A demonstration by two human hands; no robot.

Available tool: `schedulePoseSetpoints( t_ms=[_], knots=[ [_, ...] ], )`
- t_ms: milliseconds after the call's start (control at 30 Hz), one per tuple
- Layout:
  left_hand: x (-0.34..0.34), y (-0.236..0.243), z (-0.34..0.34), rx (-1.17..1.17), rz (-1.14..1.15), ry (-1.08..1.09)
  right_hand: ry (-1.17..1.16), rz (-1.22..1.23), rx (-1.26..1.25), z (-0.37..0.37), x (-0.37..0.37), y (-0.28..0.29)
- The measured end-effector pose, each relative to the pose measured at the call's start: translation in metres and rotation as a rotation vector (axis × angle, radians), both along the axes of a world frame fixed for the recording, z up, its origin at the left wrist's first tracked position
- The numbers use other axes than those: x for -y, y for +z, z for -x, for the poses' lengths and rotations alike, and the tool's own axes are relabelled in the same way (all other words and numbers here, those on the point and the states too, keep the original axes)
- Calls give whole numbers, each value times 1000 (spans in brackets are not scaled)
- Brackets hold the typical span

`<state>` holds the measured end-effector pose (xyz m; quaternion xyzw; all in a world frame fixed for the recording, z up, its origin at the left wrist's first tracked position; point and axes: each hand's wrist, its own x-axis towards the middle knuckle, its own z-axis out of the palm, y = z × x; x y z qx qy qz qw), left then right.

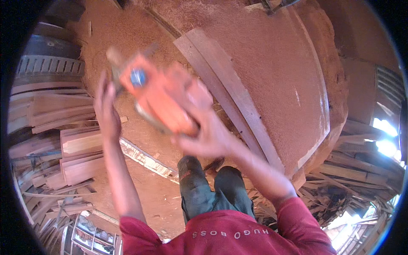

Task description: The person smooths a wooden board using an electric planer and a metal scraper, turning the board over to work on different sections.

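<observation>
An orange power tool with a round blue cap, which looks like an electric planer [159, 95], hangs tilted in the air before me, smeared by motion. My right hand [208, 134] is wrapped round its rear end. Beside the tool's front, my left hand [107, 111] has its fingers stretched out, close to the metal underside. Whether those fingers touch the tool, I cannot tell. Beyond the tool, long wooden boards [231, 91] lie side by side, running from the far middle toward my right knee.
Reddish sawdust [272, 63] covers much of the ground. Stacked planks [80, 146] line the left side, with a slatted dark panel [49, 66] farther up. Wood offcuts [348, 170] pile up at right. A pale strip [146, 158] lies left of my legs.
</observation>
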<state>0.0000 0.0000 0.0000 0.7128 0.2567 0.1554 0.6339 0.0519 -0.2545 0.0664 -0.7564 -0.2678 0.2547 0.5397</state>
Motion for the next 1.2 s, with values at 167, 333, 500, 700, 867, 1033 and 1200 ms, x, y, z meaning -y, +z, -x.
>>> schedulePoseSetpoints(
  t_ms=[167,333,500,700,867,1033,1200],
  knots=[
    [44,-23,103,-511,216,-145,-57,284,-310,92,86,-2],
    [71,-53,-6,-258,85,-60,-142,414,-297,135,157,57],
    [88,-86,-142,-97,514,70,-510,496,-175,165,228,114],
    [107,-100,-180,-11,390,-135,-1260,222,-168,230,311,171],
    [114,-39,-209,-11,464,-273,-1635,-33,-54,288,389,227],
    [16,-100,-140,-615,-322,-318,-1896,81,-240,314,391,213],
    [88,-49,-31,-303,-743,-627,-2018,230,-42,383,481,134]
  ],
)
